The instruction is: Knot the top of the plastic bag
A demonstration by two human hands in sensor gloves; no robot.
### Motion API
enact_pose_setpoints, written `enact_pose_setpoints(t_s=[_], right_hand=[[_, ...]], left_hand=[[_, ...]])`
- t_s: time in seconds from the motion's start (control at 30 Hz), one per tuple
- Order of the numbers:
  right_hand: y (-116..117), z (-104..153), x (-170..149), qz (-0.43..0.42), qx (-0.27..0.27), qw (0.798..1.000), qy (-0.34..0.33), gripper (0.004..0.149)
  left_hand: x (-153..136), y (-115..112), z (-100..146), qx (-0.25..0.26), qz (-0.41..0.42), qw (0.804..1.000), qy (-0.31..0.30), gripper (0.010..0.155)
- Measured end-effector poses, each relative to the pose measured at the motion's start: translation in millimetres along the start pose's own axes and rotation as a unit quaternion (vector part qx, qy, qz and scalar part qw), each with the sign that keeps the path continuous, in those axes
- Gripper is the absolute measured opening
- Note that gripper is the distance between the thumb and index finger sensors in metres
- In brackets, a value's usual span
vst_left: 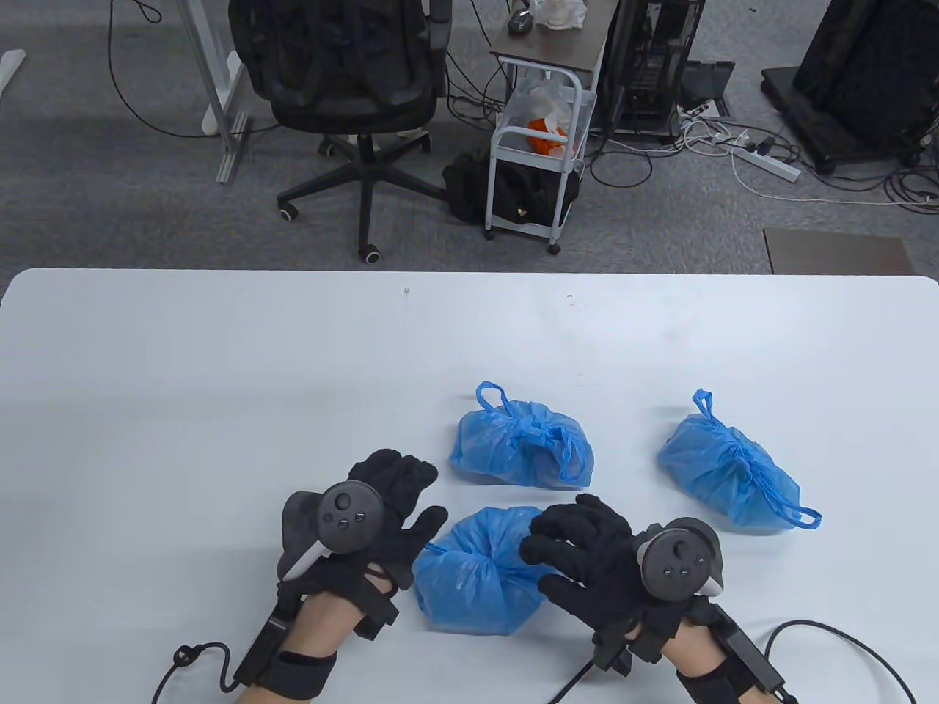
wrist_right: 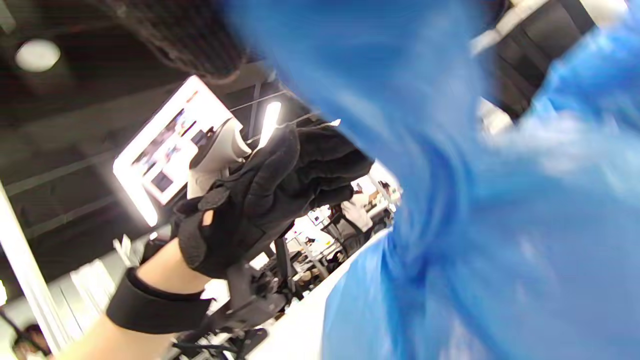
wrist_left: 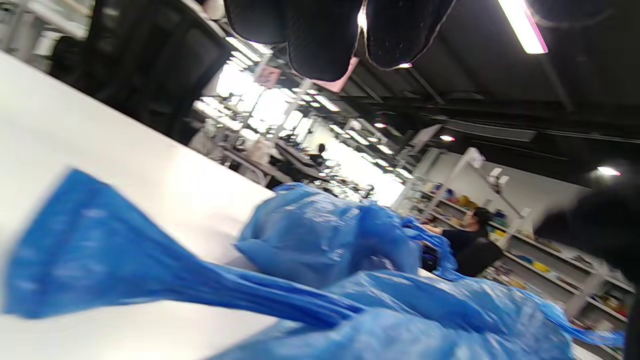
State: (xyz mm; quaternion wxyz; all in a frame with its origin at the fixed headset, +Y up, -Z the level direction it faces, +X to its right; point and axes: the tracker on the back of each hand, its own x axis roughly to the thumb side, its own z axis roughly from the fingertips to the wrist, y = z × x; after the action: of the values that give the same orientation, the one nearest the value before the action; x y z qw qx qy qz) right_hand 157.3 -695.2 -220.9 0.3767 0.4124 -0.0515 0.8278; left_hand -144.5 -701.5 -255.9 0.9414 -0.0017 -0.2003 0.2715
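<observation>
Three blue plastic bags lie on the white table [vst_left: 220,381]. The nearest bag [vst_left: 469,587] lies between my hands, its top bunched. My left hand [vst_left: 411,499] is just left of it with fingers spread and holds nothing. In the left wrist view its fingertips [wrist_left: 320,40] hang free above a loose blue handle strip [wrist_left: 100,260] lying on the table. My right hand [vst_left: 557,543] lies over the bag's right side with fingers spread. The right wrist view shows blurred blue plastic [wrist_right: 500,250] close up and my left hand [wrist_right: 270,200] beyond it.
Two knotted blue bags sit behind, one in the middle [vst_left: 521,447] and one at the right [vst_left: 726,469]. A black cable [vst_left: 843,638] loops on the table at the near right. An office chair [vst_left: 345,73] and a cart [vst_left: 535,147] stand on the floor beyond the table.
</observation>
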Motion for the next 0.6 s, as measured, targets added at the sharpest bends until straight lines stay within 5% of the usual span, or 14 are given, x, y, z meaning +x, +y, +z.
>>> enact_pose_setpoints(t_s=[0.17,0.3,0.6], right_hand=[[-22,1,20,0.105,0.018,0.994,-0.013,0.054],[-21,29,7,0.146,0.056,0.987,0.04,0.059],[-5,73,-28,0.086,0.059,0.987,0.126,0.075]], left_hand=[[27,-48,-7,-0.083,-0.073,0.992,-0.057,0.065],[44,-83,-6,-0.142,-0.133,0.977,-0.089,0.067],[40,-106,-8,-0.192,-0.212,0.955,-0.073,0.077]])
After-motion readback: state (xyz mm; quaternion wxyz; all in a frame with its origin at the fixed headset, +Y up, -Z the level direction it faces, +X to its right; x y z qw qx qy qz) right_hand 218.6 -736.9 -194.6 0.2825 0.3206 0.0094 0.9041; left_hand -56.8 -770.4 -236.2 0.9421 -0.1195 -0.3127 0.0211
